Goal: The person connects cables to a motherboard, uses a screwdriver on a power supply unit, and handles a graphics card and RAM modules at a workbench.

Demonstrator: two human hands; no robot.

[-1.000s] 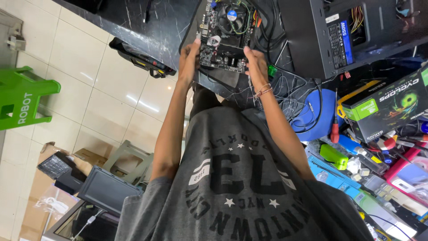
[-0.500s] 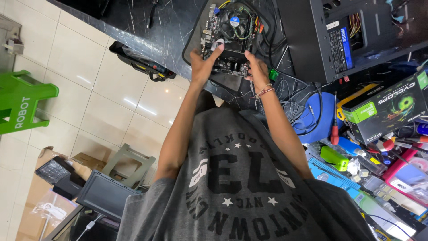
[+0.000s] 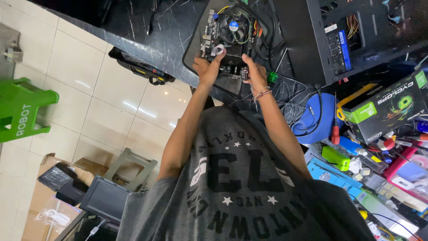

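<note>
A motherboard (image 3: 209, 42) with a round cooler fan (image 3: 232, 27) lies on a dark mat on the black marbled table (image 3: 151, 31), straight ahead of me. My left hand (image 3: 206, 68) reaches onto the board's near left part, and its fingertips pinch a small white part (image 3: 218, 50). My right hand (image 3: 255, 73), with a thread bracelet at the wrist, holds the board's near edge beside a green connector (image 3: 272, 78). My grey printed shirt fills the lower part of the view.
An open black computer case (image 3: 312, 40) stands right of the board, with tangled cables (image 3: 294, 105) in front. Further right lie a black-and-green box (image 3: 383, 111), a red-handled screwdriver (image 3: 335, 129) and several small tools. On the tiled floor stand a green stool (image 3: 22, 111), a cardboard box (image 3: 44, 178) and a small monitor (image 3: 104, 198).
My left hand has shifted from the board's left edge onto its face, to the small white part. My right hand stays at the near edge. The view has drifted slightly.
</note>
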